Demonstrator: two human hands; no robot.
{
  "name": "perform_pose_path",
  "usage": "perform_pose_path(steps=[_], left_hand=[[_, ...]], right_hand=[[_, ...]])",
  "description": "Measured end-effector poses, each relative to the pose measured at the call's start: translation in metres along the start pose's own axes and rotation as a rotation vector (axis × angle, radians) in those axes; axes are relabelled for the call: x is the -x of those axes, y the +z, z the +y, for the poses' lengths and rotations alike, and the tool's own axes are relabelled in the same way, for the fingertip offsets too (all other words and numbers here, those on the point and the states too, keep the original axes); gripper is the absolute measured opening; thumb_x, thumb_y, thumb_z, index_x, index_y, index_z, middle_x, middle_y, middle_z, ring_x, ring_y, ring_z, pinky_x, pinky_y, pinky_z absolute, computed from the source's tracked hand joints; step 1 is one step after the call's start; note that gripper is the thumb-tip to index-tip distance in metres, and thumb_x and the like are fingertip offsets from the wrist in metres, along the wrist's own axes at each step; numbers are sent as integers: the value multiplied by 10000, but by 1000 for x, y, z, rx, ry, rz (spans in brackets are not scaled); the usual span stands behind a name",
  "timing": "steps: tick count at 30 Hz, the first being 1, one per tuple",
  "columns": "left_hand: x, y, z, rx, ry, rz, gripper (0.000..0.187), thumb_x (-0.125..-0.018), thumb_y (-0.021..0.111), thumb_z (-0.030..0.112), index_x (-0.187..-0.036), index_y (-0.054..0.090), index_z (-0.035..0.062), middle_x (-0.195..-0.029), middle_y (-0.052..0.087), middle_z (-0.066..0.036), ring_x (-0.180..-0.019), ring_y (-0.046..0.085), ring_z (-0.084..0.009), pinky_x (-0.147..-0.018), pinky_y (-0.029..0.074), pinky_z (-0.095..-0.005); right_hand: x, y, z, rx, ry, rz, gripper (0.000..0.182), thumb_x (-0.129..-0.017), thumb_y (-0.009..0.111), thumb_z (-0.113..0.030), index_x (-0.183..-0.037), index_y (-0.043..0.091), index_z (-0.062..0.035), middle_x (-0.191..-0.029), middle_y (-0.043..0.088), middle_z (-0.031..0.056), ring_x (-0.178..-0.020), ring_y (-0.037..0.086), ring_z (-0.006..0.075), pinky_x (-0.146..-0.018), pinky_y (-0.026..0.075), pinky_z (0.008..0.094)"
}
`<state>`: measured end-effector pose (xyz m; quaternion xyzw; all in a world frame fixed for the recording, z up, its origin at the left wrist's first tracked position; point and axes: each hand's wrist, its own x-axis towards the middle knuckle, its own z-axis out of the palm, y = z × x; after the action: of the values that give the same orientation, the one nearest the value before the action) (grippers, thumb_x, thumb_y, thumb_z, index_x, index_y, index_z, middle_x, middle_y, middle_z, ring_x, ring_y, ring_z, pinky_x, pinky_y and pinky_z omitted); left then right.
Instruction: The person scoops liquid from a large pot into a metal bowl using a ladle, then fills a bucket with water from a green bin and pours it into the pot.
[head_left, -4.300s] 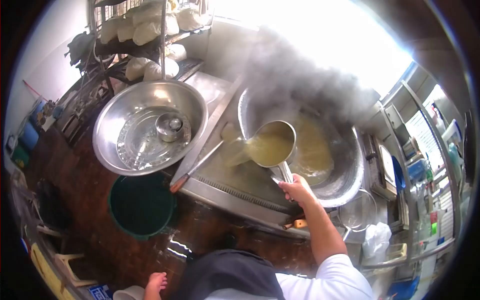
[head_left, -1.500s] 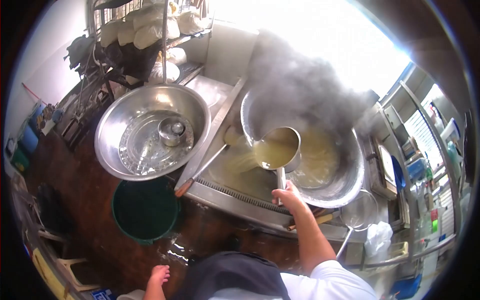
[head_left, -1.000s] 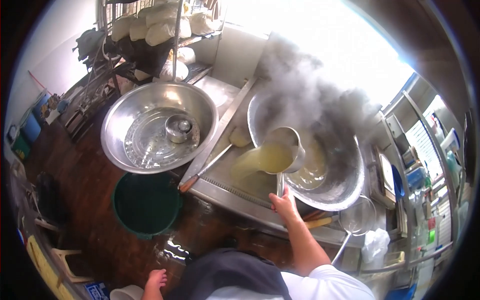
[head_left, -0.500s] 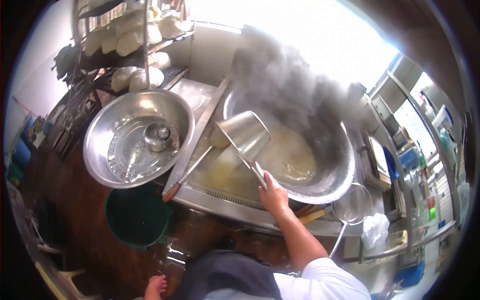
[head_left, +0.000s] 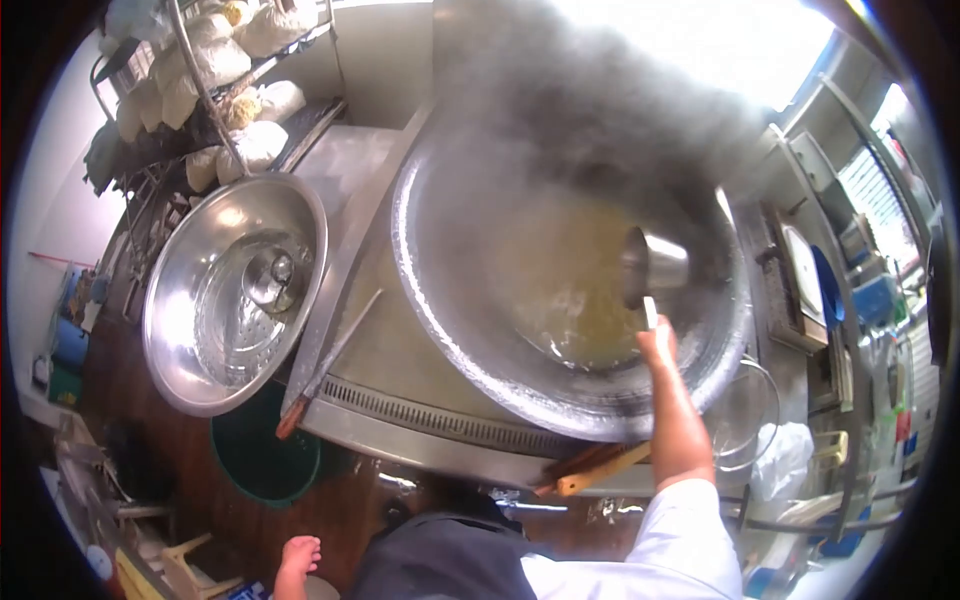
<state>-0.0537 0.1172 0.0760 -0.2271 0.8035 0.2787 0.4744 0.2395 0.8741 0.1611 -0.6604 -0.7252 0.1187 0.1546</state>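
My right hand (head_left: pixel 657 343) is closed around the handle of a metal dipper (head_left: pixel 664 262), a deep cup-shaped scoop. The dipper is tilted over the right side of a large steaming wok (head_left: pixel 422 290), and its inside is hidden from me. Cloudy yellowish liquid (head_left: pixel 575 300) fills the bottom of the wok. Down by my left side, my left hand (head_left: pixel 301 553) hangs with its fingers loosely curled and nothing visible in them. It touches nothing that I can see.
A wide metal basin (head_left: pixel 180 330) with a small metal bowl (head_left: pixel 268 280) inside stands left, above a green bucket (head_left: pixel 265 455). A wooden-handled tool (head_left: pixel 330 360) lies on the stove (head_left: pixel 400 385). A wire strainer (head_left: pixel 752 415) rests right. Shelves hold several filled bags (head_left: pixel 260 145).
My right hand has carried the dipper from the wok's left edge to its right side. Liquid was spilling from the dipper onto the stove before. My view has shifted.
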Motion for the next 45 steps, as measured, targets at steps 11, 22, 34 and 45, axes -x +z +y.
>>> perform_pose_path(steps=[11, 22, 34, 45], left_hand=[[41, 52, 21, -174, 154, 16, 408, -785, 717, 256, -1103, 627, 18, -858, 660, -52, -683, 604, -123, -547, 471, -269], [28, 37, -13, -151, 82, -29, 238, -844, 644, 232, -1030, 650, 82, -912, 649, -16, -748, 606, -140, -620, 482, -307], [-25, 4, -121, 138, 115, -89, 220, -829, 652, 243, -976, 651, 80, -810, 610, -12, -633, 543, -118, -491, 423, -263], [-54, -52, -305, 201, -179, -154, 427, -869, 614, 317, -1182, 538, 37, -1121, 603, -152, -974, 603, -296, -783, 513, -476]], right_hand=[[-57, 78, -6, -66, 161, -470, 322, -726, 626, -137, -1012, 589, 7, -887, 666, 199, -800, 673, 327, -691, 527, 398], [50, 18, -131, -593, 192, -1060, 155, -755, 644, -51, -844, 523, -92, -650, 512, -3, -499, 486, 84, -415, 379, 241], [262, -57, -154, -1082, 5, -821, 252, -792, 698, -142, -934, 501, -75, -698, 517, 5, -468, 490, 96, -376, 402, 256], [351, -60, -191, -813, -100, -510, 309, -798, 633, -146, -1034, 452, -63, -675, 494, 7, -440, 459, 89, -365, 371, 240]])
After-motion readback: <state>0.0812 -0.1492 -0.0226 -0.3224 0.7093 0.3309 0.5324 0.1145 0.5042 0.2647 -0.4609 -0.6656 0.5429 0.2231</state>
